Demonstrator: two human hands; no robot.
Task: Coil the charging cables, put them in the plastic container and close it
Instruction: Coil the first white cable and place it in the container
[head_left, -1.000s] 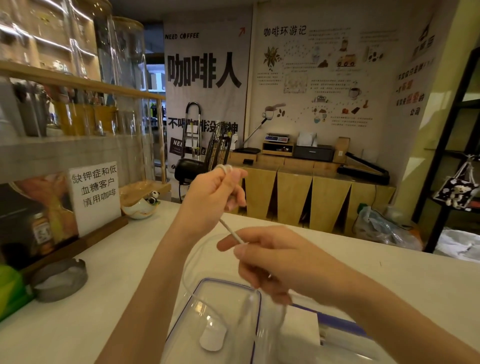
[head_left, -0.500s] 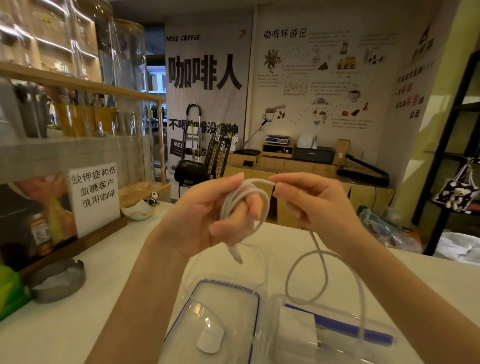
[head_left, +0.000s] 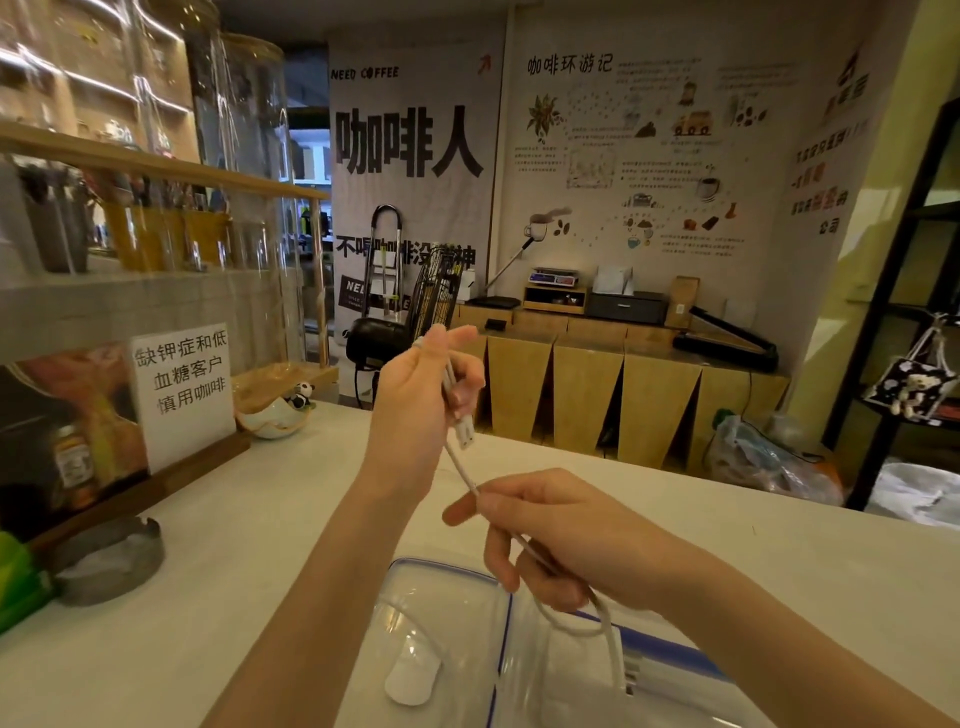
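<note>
My left hand (head_left: 415, 400) is raised above the counter, its fingers wrapped with turns of a white charging cable (head_left: 460, 467). The USB plug (head_left: 464, 434) hangs below the fingers. My right hand (head_left: 550, 535) is lower and pinches the same cable, which is stretched taut between the two hands. Below the right hand the cable loops down into the clear plastic container (head_left: 519, 670) with blue trim at the bottom of the view. A white charger block (head_left: 413, 678) shows through the clear plastic.
A white counter (head_left: 249, 545) runs under my hands. A grey ashtray (head_left: 109, 561) and a paper sign (head_left: 182, 389) on a wooden stand are at the left, with a small bowl (head_left: 272, 418) behind. Shelves with jars fill the far left.
My right hand has dropped from beside the left hand to lower down, pulling the cable taut. The left hand kept its turns of cable.
</note>
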